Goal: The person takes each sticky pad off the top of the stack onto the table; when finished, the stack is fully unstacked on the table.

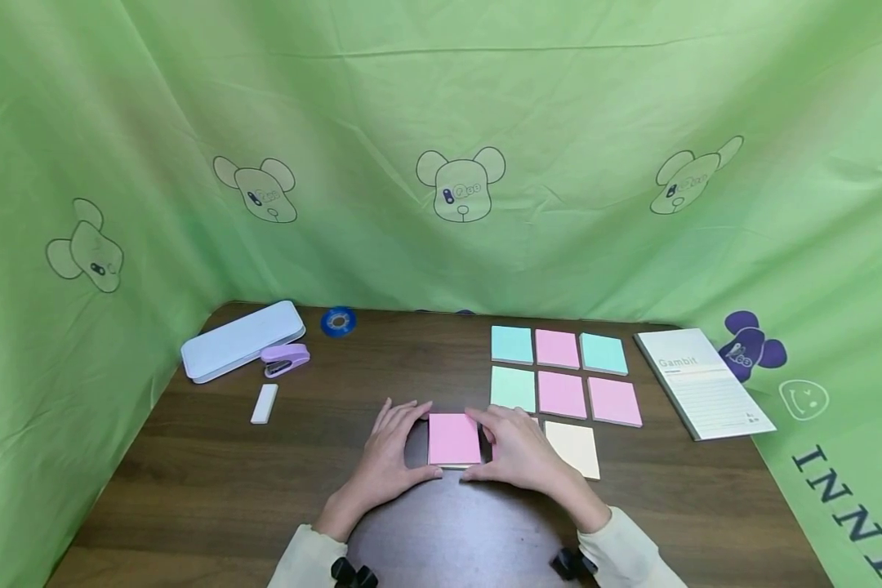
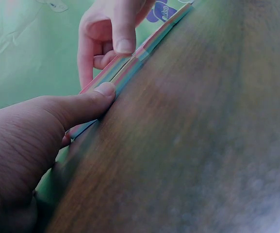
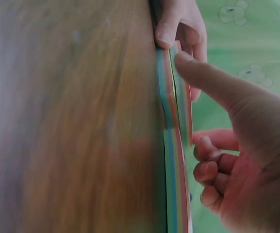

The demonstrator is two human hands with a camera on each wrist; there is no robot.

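Near the front edge of the dark wooden table (image 1: pixel 191 482), both hands frame a pink-topped sticky note pad (image 1: pixel 453 438): the left hand (image 1: pixel 391 453) pinches its left side, thumb on the near edge and fingers curled at the far one, while the right hand (image 1: pixel 516 447) grips the right side the same way. The wrist views show the pad's striped, multicoloured layers squeezed between the thumbs. Just right of it lies a cream pad (image 1: pixel 573 447), and beyond that a grid of pink and green pads (image 1: pixel 562 374), close enough that a sideways slip could knock them askew. Uneven thumb pressure might also fan or split the stack. Farther back sit a notebook (image 1: pixel 701 382), a white eraser (image 1: pixel 264 403), a lilac stapler (image 1: pixel 285 358), a pencil case (image 1: pixel 241 339) and a blue tape roll (image 1: pixel 338 321).
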